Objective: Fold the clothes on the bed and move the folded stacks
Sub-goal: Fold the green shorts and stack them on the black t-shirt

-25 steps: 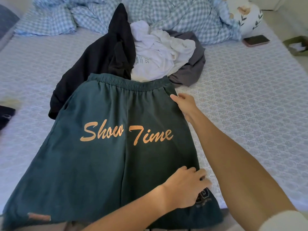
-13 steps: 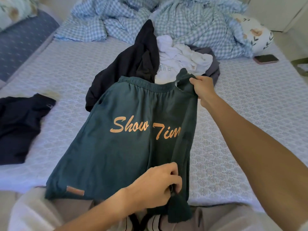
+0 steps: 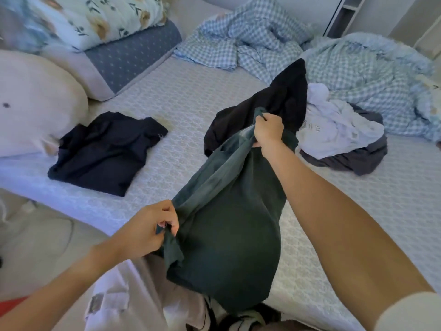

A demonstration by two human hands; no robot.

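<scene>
Dark green shorts (image 3: 229,225) hang doubled over lengthwise above the bed's near edge, the lettering hidden inside the fold. My right hand (image 3: 268,130) grips the waistband end, raised over the black garment (image 3: 276,103). My left hand (image 3: 152,228) pinches the hem end, low and near my body. Behind the shorts lies a pile: the black garment, a crumpled white shirt (image 3: 334,130) and a grey garment (image 3: 358,161) beneath it. A folded navy garment (image 3: 105,151) lies flat on the bed (image 3: 186,96) at the left.
A checked blue duvet (image 3: 334,60) is bunched across the back and right. Pillows (image 3: 107,20) are stacked at the back left, with a large pale cushion (image 3: 35,106) at the left edge. The floor lies below the bed's near-left edge.
The shorts were lifted off the bed and folded in half lengthwise, hiding the lettering. Both hands carried them leftward; the view swung left, bringing the navy garment and pillows into sight.
</scene>
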